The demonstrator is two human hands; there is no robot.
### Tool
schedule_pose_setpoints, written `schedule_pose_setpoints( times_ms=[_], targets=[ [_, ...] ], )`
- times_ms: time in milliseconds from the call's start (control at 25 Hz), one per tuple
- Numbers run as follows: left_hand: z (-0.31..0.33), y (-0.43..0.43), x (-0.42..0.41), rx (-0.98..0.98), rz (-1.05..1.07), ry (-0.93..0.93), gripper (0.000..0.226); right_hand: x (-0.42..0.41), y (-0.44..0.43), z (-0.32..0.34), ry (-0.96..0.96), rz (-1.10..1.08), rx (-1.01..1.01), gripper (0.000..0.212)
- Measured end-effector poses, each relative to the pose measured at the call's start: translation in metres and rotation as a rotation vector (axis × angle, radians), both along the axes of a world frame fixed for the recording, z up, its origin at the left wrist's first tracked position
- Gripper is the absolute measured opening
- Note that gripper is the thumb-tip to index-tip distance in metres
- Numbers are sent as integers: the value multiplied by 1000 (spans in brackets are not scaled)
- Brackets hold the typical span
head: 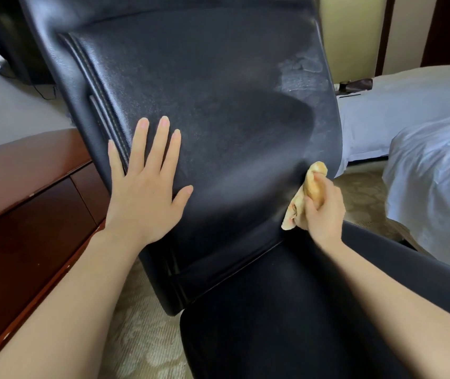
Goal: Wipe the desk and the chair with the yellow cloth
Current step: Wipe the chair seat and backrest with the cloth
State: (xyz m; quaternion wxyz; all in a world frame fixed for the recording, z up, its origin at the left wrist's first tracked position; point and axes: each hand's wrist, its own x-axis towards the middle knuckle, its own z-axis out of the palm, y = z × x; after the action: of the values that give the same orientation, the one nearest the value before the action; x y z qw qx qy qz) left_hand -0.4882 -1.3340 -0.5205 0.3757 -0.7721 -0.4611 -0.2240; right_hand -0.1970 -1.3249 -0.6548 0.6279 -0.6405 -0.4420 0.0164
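Nearest, the chair's dark seat point(286, 310) lies below both arms. Above it the left hand point(144, 187) lies flat, fingers spread, on the chair back point(218, 91), probably to steady it against the push of wiping, while the right hand point(323, 214) curls round the bunched yellow cloth point(314, 184), held against the back's lower right edge. Higher on that edge is a pale patch point(300, 75), dust or worn coating, I cannot tell which; the wooden surface point(26, 201) stands left, a bed point(431, 173) right.

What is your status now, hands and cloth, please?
Left hand flat on chair backrest. Right hand grips yellow cloth at backrest's right edge. Nothing blocks the cloth.
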Motion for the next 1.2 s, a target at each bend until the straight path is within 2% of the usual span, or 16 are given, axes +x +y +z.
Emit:
schedule_pose_setpoints(
  times_ms=[120, 200, 320, 360, 480, 560, 640, 760, 840, 1040, 1200],
  targets=[
    [1, 11, 5, -46, 55, 43, 82, 4, -13, 6, -123, 49, 65, 53],
    [2, 16, 15, -74, 176, 85, 83, 9, -24, 20, -182, 78, 115, 51],
    [15, 25, 37, -157, 404, 179, 82, 19, -41, 47, -332, 119, 207, 37],
    [23, 29, 46, -225, 454, 184, 82, 25, -46, 53, -376, 132, 219, 36],
    [48, 33, 80, -520, 524, 91, 81, 56, -65, 70, -390, 187, 133, 57],
    [55, 31, 102, -640, 494, -37, 79, 83, -81, 76, -388, 210, 100, 62],
    [52, 25, 126, -674, 433, -108, 79, 106, -101, 85, -419, 187, 117, 65],
    [42, 15, 168, -745, 217, -181, 85, 130, -129, 100, -469, 225, 145, 65],
    [39, 5, 202, -790, 57, -228, 88, 147, -145, 111, -586, 153, 182, 69],
    [22, -17, 259, -645, -119, -105, 84, 181, -162, 133, -815, 37, 92, 57],
    [25, -13, 269, -520, -159, -38, 83, 195, -149, 164, -857, -23, -26, 56]
  ],
)
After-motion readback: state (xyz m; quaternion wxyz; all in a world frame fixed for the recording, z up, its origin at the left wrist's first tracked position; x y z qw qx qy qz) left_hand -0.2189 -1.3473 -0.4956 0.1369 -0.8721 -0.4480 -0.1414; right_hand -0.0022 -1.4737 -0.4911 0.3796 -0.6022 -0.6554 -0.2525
